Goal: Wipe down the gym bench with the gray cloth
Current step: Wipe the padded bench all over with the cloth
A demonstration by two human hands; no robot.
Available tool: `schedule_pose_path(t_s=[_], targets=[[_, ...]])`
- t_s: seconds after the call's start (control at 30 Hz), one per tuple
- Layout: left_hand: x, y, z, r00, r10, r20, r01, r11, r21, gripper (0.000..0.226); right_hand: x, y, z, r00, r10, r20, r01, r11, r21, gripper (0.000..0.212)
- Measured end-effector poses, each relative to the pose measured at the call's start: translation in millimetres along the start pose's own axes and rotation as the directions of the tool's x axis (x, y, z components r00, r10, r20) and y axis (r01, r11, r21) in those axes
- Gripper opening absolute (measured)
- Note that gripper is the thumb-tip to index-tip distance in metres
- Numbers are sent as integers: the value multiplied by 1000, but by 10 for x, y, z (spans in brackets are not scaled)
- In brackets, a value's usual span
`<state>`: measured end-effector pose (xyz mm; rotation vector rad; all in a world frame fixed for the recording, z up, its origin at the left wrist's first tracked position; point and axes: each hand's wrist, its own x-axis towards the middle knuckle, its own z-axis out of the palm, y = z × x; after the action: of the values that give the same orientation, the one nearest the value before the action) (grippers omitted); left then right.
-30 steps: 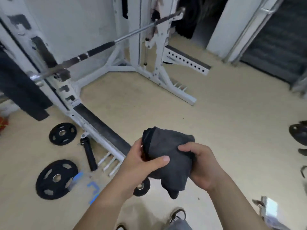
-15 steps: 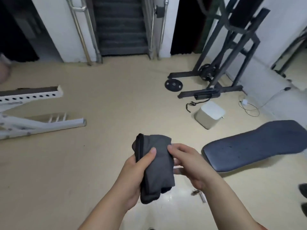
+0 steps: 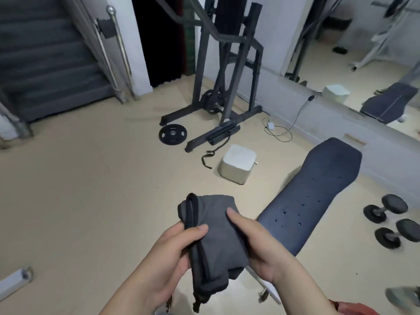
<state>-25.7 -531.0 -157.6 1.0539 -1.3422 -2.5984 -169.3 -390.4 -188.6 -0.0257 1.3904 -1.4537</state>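
**Cloth in both hands, bench off at 2 o'clock**

You hold the folded gray cloth (image 3: pixel 214 233) low in the middle of your view, in front of your body. Your left hand (image 3: pixel 172 253) wraps its left edge, thumb pressed across the top of the fabric. Your right hand (image 3: pixel 256 244) closes on the right edge, thumb also lying on top. Both hands are pinched on the cloth, which hangs a little below them.

The long dark blue padded gym bench (image 3: pixel 318 189) lies just beyond your right hand and runs away toward 2 o'clock. Small dark specks dot its surface near the middle. Nothing rests on the pad.

Around it, on the beige floor (image 3: pixel 79 189):
- A pale cube-shaped block (image 3: pixel 238 163) sits at 12 o'clock, just left of the bench's far half.
- A black round weight plate (image 3: pixel 172 134) lies flat beyond it, at 11 o'clock, beside the dark steel rack frame (image 3: pixel 227 71).
- A thin black cable with a white plug (image 3: pixel 276 129) loops near the wall at 1 o'clock.
- Two black dumbbells (image 3: pixel 391 219) lie at 3 o'clock, near the bench's right side.
- Gray stairs with a metal handrail (image 3: pixel 50 64) rise at 10 o'clock.
- A mirror on the wall (image 3: pixel 363 53) stands at 2 o'clock.
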Motion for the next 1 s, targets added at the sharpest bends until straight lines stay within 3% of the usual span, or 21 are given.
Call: schedule_pose_path(t_s=[0.17,0.3,0.4,0.5,0.63,0.77,0.87,1.0], targets=[[1255,859,178,986,-101,129,58,950,307,26,558,-730,-258,965,-101,-243,137,981,136,30],[2074,1209,788,952,-199,233,76,889,451,22,574,-1218,-591,899,-130,-417,262,924,278,28],[2542,1279,1378,897,-298,327,74,830,553,22,584,-1446,-978,874,-70,-481,314,836,449,34],[3007,1304,1924,835,-382,396,92,806,584,23,729,-1574,-1428,856,-12,-518,341,766,546,48],[3658,1364,2496,749,-508,426,233,804,548,29,973,-1868,-2035,785,-81,-614,465,732,498,55],[4210,1381,2917,633,-671,386,371,700,610,29,1176,-2174,-2471,770,-125,-626,535,662,525,53],[4734,1344,3281,628,-686,367,270,634,724,29,1388,-2410,-2824,737,-80,-671,546,657,521,48],[5615,1263,3916,640,-690,338,111,518,848,25,1778,-2812,-3410,584,67,-809,562,686,462,31]])
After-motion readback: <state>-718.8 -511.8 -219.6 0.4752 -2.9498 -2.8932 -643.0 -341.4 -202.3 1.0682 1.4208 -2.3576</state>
